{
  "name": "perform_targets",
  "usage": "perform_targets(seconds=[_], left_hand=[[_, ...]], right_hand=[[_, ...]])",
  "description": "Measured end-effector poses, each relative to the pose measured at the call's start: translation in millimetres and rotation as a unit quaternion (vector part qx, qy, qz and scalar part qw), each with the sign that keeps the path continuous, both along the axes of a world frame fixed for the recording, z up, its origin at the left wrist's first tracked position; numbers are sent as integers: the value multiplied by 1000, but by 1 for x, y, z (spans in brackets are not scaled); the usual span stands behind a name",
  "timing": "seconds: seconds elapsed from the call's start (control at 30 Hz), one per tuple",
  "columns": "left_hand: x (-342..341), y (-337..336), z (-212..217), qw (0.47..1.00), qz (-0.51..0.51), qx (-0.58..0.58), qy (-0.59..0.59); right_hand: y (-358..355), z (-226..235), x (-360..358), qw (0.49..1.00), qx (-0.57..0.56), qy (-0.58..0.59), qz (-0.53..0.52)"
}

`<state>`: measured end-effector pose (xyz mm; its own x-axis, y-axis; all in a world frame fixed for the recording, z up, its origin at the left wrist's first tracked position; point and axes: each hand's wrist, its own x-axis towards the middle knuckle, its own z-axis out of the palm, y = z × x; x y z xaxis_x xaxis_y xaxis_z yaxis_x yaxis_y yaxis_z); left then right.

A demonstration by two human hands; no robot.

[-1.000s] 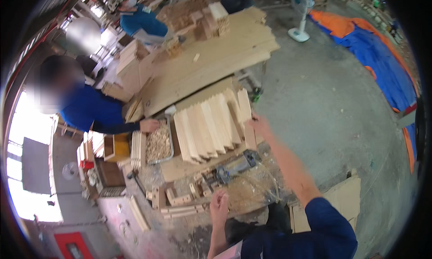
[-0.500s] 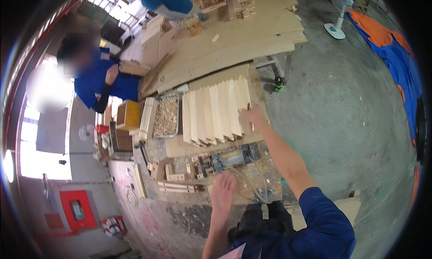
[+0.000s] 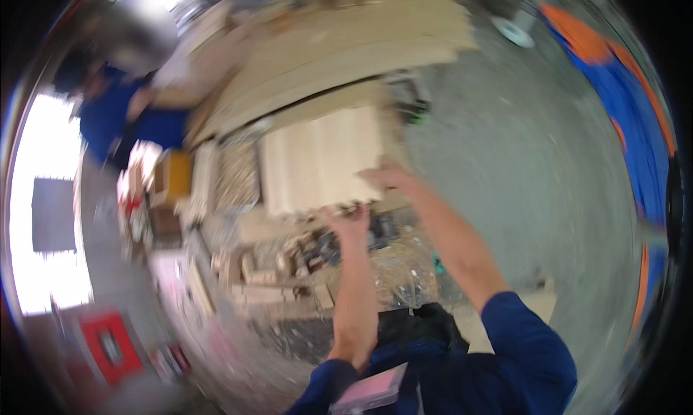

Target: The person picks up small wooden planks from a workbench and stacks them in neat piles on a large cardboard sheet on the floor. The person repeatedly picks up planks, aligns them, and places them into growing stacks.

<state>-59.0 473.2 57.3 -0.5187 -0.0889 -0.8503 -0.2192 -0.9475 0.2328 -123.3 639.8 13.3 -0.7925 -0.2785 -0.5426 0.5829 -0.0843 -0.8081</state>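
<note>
A row of pale wooden slats (image 3: 317,155) lies side by side on a cardboard sheet on the workbench, its near ends stepped. My right hand (image 3: 391,175) is at the right edge of the row, fingers stretched left over the last slat. My left hand (image 3: 350,221) is at the near ends, towards the row's right corner, with thumb and fingers apart. Motion blur hides whether either hand lifts a slat. Just beyond my left hand, a dark metal clamp-like fixture (image 3: 382,231) is partly covered by it.
Left of the slats stand a metal tray of small wood pieces (image 3: 238,173), stacked strips (image 3: 205,177) and a yellow box (image 3: 173,178). Wooden blocks (image 3: 260,269) lie nearer me. A co-worker in blue (image 3: 108,115) holds wood at far left. A cardboard-covered table (image 3: 339,47) stands behind.
My left hand has moved forward from above the near bench to the slats' near ends. My right hand's fingers now reach over the edge slat. The view has shifted and blurred.
</note>
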Motion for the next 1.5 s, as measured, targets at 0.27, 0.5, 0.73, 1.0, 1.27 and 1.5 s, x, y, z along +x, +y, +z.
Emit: perform_targets(seconds=[0.27,0.5,0.73,1.0,1.27,1.5], left_hand=[[-47,-29,-43,989,-107,-90,-47],[-37,-4,-59,994,-87,-32,-62],[-44,-9,-68,995,-33,-44,-86],[-31,14,-41,989,-116,-88,40],[-39,21,-27,987,-63,-150,-15],[-33,21,-44,981,-144,-127,-11]], right_hand=[[-50,38,-9,966,213,-74,-129],[-31,19,3,958,221,-137,-120],[-26,16,-3,959,214,-134,-132],[-27,11,-22,968,217,-108,-69],[-36,8,-38,961,261,-88,-31],[14,-2,-46,998,34,-49,-13]])
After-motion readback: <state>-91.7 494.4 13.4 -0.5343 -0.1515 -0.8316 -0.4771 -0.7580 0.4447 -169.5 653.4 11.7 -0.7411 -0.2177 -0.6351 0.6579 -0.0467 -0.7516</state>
